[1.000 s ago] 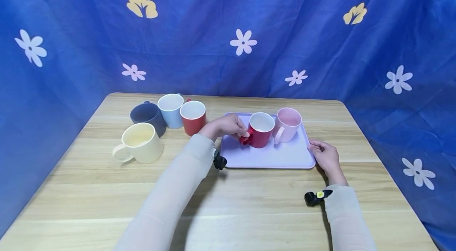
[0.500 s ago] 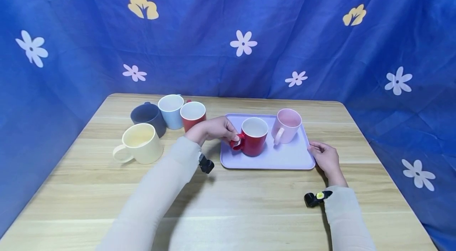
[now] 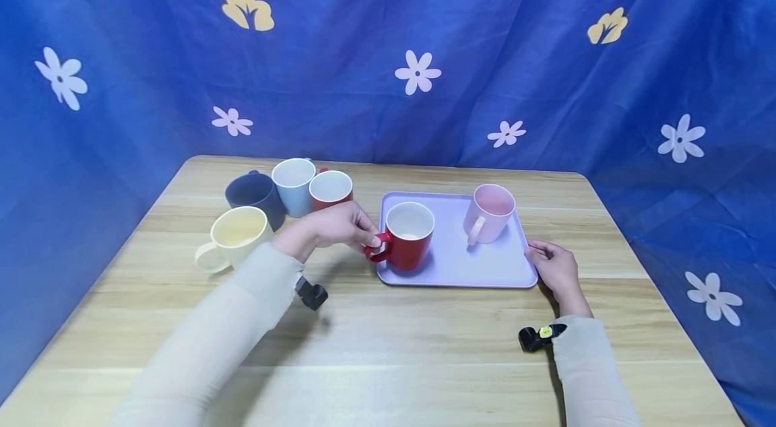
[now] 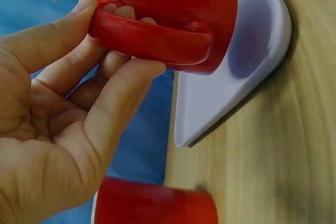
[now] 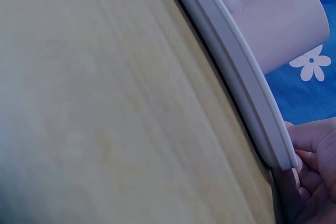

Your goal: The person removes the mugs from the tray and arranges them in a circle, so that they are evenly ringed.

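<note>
My left hand point(image 3: 336, 228) grips a red mug point(image 3: 411, 245) with a white inside by its handle point(image 4: 152, 38), fingertips showing through the loop. The mug is upright over the left end of a lilac tray point(image 3: 455, 272); in the left wrist view it hangs above the tray, with its shadow below. A pink mug point(image 3: 490, 211) stands on the tray's right part, its handle facing the near left. At the tray's right edge, my right hand point(image 3: 554, 269) holds the rim between thumb and fingers; the right wrist view shows only part of that hand.
Left of the tray stand a second red mug point(image 3: 332, 188), a light blue mug point(image 3: 297, 194), a dark blue mug point(image 3: 267, 201) and a cream mug point(image 3: 239, 238), partly behind my left forearm. A blue curtain point(image 3: 339, 43) borders the wooden table point(image 3: 424, 353).
My left hand has drawn the red mug leftward and nearer, away from the pink mug to the tray's left end. The right hand has stayed at the tray's edge.
</note>
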A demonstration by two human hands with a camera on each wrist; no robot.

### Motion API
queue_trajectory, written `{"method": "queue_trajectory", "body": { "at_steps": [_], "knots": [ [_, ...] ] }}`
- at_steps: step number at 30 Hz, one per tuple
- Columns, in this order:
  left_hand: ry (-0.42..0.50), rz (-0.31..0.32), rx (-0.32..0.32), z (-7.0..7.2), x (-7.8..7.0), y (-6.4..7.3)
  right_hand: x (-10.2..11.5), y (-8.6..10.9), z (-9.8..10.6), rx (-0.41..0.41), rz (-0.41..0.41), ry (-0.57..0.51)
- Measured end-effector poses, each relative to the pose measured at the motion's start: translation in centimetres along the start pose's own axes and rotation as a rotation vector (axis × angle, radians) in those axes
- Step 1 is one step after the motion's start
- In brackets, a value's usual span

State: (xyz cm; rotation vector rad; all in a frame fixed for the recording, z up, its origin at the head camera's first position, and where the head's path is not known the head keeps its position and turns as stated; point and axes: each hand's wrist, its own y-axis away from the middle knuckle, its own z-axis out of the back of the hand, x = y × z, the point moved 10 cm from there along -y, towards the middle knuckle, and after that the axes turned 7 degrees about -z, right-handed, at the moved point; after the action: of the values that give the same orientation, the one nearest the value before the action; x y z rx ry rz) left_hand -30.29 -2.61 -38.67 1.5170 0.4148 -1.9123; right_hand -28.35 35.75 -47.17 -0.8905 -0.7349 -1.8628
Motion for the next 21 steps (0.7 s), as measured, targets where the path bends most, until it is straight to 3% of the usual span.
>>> {"method": "queue_trajectory", "body": {
  "at_steps": [7,13,21],
  "knots": [
    [-0.062,-0.043,-0.012,1.0,0.0,3.0,-0.3,-0.1,0.0,-0.001,-0.004,-0.003],
    [-0.074,-0.036,-0.033,1.9,0.8,5.7,-0.2,-0.2,-0.1,0.008,-0.012,0.001],
    [-0.083,-0.055,-0.045,2.2,1.6,8.7,-0.3,-0.1,0.1,0.0,-0.016,0.0]
  ]
}}
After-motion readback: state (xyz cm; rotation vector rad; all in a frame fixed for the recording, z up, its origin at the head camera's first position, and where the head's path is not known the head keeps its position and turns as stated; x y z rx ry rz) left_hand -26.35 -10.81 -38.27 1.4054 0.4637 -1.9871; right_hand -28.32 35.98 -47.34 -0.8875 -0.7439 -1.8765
